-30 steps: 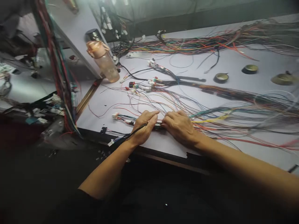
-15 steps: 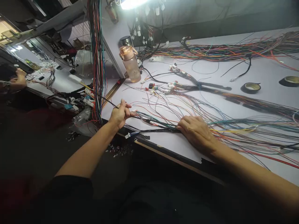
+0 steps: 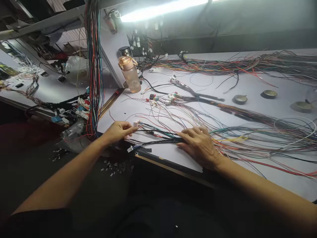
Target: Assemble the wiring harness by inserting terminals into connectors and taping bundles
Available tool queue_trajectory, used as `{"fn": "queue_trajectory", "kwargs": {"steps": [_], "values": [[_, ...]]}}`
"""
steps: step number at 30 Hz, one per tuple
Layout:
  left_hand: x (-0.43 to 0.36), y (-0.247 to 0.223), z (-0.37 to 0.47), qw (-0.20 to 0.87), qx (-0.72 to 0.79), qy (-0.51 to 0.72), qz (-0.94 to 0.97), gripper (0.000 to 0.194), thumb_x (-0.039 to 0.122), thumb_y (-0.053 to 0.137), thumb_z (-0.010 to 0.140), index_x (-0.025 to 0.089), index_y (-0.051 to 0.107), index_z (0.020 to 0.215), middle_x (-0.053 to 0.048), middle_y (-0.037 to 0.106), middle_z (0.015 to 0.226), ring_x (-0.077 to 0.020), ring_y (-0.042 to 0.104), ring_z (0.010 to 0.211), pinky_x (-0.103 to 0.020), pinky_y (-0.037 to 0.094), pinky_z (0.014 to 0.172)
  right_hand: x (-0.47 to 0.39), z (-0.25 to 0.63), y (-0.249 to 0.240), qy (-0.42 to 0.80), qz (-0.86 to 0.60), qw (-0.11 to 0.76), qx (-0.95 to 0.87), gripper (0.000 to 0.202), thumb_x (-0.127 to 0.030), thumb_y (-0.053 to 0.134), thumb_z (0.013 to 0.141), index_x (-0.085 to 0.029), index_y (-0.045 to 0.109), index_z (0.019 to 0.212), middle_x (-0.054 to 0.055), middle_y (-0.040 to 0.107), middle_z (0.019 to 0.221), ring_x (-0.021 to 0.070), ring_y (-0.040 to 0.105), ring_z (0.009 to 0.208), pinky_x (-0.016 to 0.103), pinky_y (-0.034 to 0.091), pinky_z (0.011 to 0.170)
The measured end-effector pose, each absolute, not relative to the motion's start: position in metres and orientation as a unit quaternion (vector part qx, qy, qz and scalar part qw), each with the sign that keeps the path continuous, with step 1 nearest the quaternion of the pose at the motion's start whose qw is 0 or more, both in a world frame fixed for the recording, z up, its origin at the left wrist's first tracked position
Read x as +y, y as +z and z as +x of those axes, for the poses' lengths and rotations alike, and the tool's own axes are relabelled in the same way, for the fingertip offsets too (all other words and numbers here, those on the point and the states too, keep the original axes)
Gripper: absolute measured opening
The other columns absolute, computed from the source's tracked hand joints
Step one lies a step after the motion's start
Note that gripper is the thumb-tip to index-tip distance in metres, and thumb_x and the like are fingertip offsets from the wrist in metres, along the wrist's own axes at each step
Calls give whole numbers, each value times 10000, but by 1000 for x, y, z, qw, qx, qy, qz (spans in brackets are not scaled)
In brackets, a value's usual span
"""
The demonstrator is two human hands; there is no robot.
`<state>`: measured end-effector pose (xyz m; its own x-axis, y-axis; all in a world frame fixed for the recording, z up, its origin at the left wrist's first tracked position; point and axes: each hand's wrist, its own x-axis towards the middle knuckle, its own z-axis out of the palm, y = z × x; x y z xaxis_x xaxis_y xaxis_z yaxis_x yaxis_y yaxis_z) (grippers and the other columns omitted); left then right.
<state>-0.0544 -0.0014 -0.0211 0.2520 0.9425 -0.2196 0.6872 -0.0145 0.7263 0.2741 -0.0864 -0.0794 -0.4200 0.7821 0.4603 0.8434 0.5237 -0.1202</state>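
The wire bundle [image 3: 160, 142] lies along the near edge of the counter [image 3: 173, 154], its branches fanning out leftward from the right hand [image 3: 201, 145]. That hand's fingers bend over the bundle; whether they grip or only press cannot be told. The left hand [image 3: 115, 132] has its thumb and fingertips closed on the end of a black wire, just beside a pale connector [image 3: 136, 123]. A white plug [image 3: 130, 149] lies nearer the edge. The work in hand looks like drawing out one branch while steadying the rest; moving it calls for a light pinch and a firm right hand. Beyond lie loose coloured wires, a second harness [image 3: 213, 103], a bottle [image 3: 131, 79] and tape rolls [image 3: 269, 94], with a long wire heap [image 3: 210, 66] at the back.
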Motion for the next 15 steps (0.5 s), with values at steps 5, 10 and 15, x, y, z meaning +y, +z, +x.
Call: {"fn": "queue_trajectory", "kwargs": {"steps": [5,10,15], "values": [[-22,-49,-2,104,319,219,916,787,614,764,611,205,582,1258,-143,613,1224,-306,539,1145,-505,370,1024,-87,269,-79,-57,-496,234,-834,180,-343,634,890,-206,657,1003,31,722,954,191,557,876,357,276,864],[-23,-69,15,57,280,169,943,449,450,633,838,153,592,1171,-121,653,1055,-254,576,994,-424,442,914,-89,266,-77,-50,-498,239,-832,86,-300,628,897,-226,665,922,8,725,934,177,561,851,359,270,862],[-26,-71,11,31,275,172,945,297,352,620,867,172,623,1104,-101,654,1000,-234,582,930,-396,471,854,-96,266,-78,-47,-500,243,-830,209,-298,627,897,-226,648,1092,24,721,1012,183,568,893,375,281,887]]}}
